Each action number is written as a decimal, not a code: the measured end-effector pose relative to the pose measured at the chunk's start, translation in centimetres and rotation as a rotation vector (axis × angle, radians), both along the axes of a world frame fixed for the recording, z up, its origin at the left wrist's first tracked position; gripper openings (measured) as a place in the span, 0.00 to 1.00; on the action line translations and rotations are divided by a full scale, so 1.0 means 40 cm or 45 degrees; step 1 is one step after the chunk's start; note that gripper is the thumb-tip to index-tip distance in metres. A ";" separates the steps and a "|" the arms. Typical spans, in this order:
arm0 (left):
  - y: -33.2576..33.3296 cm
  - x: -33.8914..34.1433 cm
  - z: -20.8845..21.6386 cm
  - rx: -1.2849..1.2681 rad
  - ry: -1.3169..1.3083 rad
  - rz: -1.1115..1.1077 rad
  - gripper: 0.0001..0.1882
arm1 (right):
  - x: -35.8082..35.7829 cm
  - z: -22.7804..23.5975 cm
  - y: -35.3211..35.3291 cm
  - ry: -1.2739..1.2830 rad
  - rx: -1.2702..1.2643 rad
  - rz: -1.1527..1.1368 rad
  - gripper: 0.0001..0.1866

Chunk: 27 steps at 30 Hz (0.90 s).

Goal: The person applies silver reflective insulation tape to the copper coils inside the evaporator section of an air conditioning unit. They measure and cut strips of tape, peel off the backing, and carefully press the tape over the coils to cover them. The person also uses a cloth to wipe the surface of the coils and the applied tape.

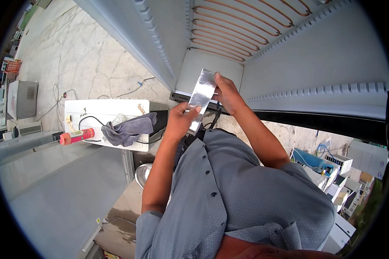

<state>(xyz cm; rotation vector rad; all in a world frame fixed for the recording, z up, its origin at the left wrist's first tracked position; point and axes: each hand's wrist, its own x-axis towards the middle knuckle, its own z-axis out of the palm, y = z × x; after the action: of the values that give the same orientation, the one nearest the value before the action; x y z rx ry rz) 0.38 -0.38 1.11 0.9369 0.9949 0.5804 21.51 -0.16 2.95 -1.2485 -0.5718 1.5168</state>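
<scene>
We hold the foil strip (204, 88) by the open cabinet (324, 56): L hand (180, 121) pinches its lower part, R hand (230, 94) seems to grip the upper edge (partly hidden). Prob. light, slick, easily creased; best held by edges.

We have room to reach into the open cabinet (315, 60), up to its copper coils (233, 26), around the silver strip (203, 90) before it. Left of the cabinet, a white box (127, 106) bearing a grey cloth (132, 128) blocks us.
</scene>
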 end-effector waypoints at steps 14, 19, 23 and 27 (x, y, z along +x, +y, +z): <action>-0.005 -0.004 0.052 -0.301 -0.036 -0.183 0.14 | 0.061 0.088 0.068 -0.322 0.078 -0.186 0.21; -0.012 -0.010 0.034 -0.507 -0.131 -0.140 0.17 | 0.120 0.060 0.144 -0.366 -0.034 -0.291 0.21; -0.005 -0.012 0.033 -0.519 -0.118 -0.125 0.17 | 0.056 0.052 0.116 -0.178 -0.207 -0.165 0.29; -0.001 -0.014 0.018 -0.523 -0.179 -0.050 0.17 | -0.025 0.018 0.010 -0.309 -0.324 0.368 0.40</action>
<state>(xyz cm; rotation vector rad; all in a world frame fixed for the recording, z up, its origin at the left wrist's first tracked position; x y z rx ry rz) -0.17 -0.41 1.84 0.5425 0.9214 0.3823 20.51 0.23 3.68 -1.6146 -0.7607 1.7288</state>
